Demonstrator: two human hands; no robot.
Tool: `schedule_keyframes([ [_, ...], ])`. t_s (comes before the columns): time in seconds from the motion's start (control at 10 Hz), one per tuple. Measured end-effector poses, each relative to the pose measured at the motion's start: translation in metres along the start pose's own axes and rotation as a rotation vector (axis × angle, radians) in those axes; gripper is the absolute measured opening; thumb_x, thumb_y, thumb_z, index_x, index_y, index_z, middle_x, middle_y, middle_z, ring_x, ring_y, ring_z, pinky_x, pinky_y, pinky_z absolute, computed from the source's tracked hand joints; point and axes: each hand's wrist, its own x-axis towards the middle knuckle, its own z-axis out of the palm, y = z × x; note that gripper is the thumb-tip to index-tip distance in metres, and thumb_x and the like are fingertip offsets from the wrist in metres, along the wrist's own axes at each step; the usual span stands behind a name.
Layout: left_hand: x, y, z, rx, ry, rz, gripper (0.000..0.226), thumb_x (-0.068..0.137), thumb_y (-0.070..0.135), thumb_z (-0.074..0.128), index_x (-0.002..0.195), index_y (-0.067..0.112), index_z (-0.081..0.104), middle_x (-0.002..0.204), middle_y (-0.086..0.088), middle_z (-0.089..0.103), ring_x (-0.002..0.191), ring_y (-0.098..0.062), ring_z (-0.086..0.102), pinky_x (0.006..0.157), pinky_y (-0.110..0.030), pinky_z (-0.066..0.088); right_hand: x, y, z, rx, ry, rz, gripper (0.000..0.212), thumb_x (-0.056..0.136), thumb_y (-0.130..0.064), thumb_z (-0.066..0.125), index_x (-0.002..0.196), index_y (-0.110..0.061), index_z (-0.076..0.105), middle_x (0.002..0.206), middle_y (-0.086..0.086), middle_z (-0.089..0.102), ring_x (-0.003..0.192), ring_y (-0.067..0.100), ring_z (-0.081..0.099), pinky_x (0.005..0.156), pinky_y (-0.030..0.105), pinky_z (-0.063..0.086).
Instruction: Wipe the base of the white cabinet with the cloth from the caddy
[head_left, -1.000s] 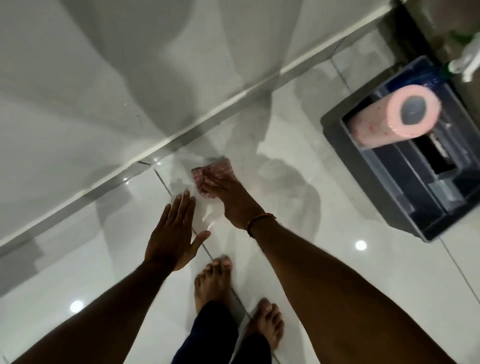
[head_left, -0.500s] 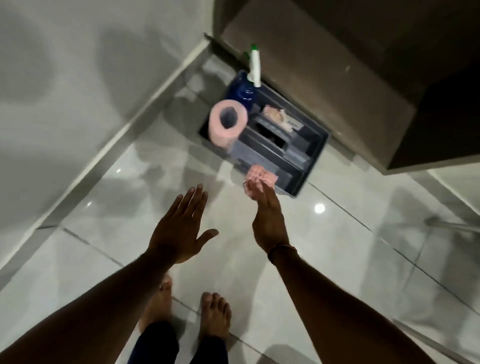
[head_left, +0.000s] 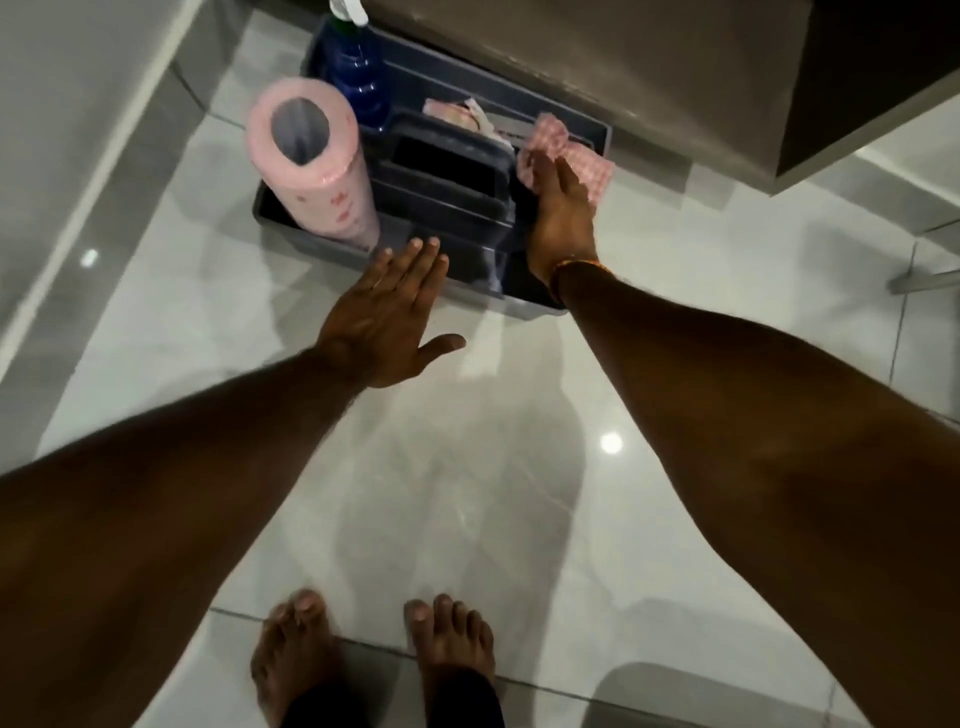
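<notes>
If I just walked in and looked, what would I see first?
Probably the big pink paper roll standing in the left end of the grey caddy on the shiny floor. Next, the right hand laying a pink checked cloth over the caddy's right end, while the left hand hovers open, fingers spread, in front of it. A blue spray bottle stands behind the roll.

A caddy (head_left: 283, 221) sits on the floor (head_left: 467, 493), its far side just beside the base of a cabinet (head_left: 649, 73). In its left end a paper roll (head_left: 311, 161) stands upright, with a spray bottle (head_left: 356, 73) behind it in the far-left corner. At its right end a cloth (head_left: 566, 150) lies over the rim, under the right hand (head_left: 561, 218). The left hand (head_left: 384, 322) is spread flat over the caddy's near edge. Two bare feet (head_left: 374, 660) stand on the floor nearest the viewer. A wall (head_left: 78, 130) runs along the left.
</notes>
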Motion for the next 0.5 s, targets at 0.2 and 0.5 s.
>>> schedule_keyframes([
  [0.2,0.001,-0.01,0.012,0.031,0.029,0.019,0.102,0.097,0.079,0.009,0.168,0.005,0.005,0.178,-0.019,0.005,0.165,-0.035,0.007,0.132,-0.047,0.001,-0.007,-0.006,0.037,0.038,-0.115,0.113,0.067,0.11,-0.029,0.04,0.166,-0.025,0.005,0.175,0.014,0.0,0.16,0.044,0.0,0.131,0.058,0.004],
  [0.5,0.002,0.002,-0.039,0.046,0.004,-0.014,0.105,0.094,0.081,0.005,0.168,0.005,-0.002,0.178,-0.017,-0.004,0.166,-0.032,-0.001,0.134,-0.045,-0.001,-0.023,-0.016,-0.009,-0.02,-0.011,0.012,0.066,0.111,-0.043,0.023,0.166,-0.015,0.001,0.174,0.018,-0.001,0.162,0.037,-0.002,0.133,0.049,0.002],
])
